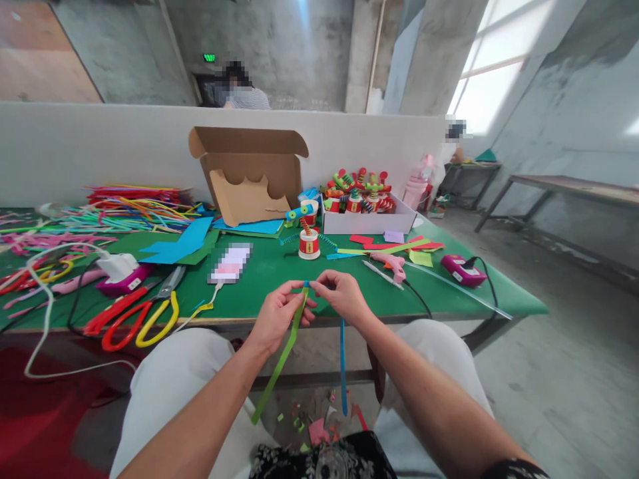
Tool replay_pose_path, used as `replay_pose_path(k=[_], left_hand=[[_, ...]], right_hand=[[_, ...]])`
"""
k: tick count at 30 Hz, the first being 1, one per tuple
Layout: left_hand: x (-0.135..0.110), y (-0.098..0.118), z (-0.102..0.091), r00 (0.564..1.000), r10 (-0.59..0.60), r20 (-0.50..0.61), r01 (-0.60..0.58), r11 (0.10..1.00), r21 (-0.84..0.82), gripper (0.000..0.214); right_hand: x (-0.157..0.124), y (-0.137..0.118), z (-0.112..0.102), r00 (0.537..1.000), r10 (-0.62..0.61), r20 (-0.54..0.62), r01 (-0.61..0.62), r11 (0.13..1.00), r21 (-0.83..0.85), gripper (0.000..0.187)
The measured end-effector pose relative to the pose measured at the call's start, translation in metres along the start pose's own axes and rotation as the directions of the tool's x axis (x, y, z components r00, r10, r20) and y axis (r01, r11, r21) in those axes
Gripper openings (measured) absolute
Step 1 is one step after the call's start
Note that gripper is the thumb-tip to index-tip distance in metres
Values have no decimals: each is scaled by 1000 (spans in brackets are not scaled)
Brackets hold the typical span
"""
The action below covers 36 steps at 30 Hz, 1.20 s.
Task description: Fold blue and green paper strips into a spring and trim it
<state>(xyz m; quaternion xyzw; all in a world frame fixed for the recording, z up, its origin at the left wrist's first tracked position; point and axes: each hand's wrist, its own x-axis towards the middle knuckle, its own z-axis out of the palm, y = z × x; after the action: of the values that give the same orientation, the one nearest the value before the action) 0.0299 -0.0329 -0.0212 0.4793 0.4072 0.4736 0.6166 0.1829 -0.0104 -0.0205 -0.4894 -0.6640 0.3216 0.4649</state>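
My left hand [278, 316] and my right hand [342, 295] meet in front of the green table's [269, 266] near edge, both pinched on the joined tops of two paper strips. A green strip [279, 362] hangs down from my left fingers toward my lap. From under my right hand a blue strip [343, 369] drops straight down. Just beyond my hands a small red and white craft figure [309, 243] with a coiled spring top stands on the table.
Red and yellow scissors [142, 313] lie at the left, beside white cables and pipe cleaners [124, 203]. A pink glue gun [392, 263], an open cardboard box [252, 169] and a white box of finished figures [367, 213] sit further back. Paper scraps litter the floor. Two people work behind the partition.
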Motion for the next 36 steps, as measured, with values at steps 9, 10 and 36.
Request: replay_pose_path(k=[9, 10, 36], left_hand=[[0, 1, 1, 1000, -14, -10, 14, 999, -29, 39], [0, 1, 1, 1000, -14, -8, 14, 999, -30, 39], [3, -6, -2, 997, 80, 12, -81, 993, 88, 38]], right_hand=[[0, 0, 1, 1000, 10, 4, -10, 1000, 11, 24], [0, 0, 1, 1000, 12, 5, -12, 1000, 13, 24], [-3, -4, 3, 982, 103, 156, -144, 948, 283, 27]])
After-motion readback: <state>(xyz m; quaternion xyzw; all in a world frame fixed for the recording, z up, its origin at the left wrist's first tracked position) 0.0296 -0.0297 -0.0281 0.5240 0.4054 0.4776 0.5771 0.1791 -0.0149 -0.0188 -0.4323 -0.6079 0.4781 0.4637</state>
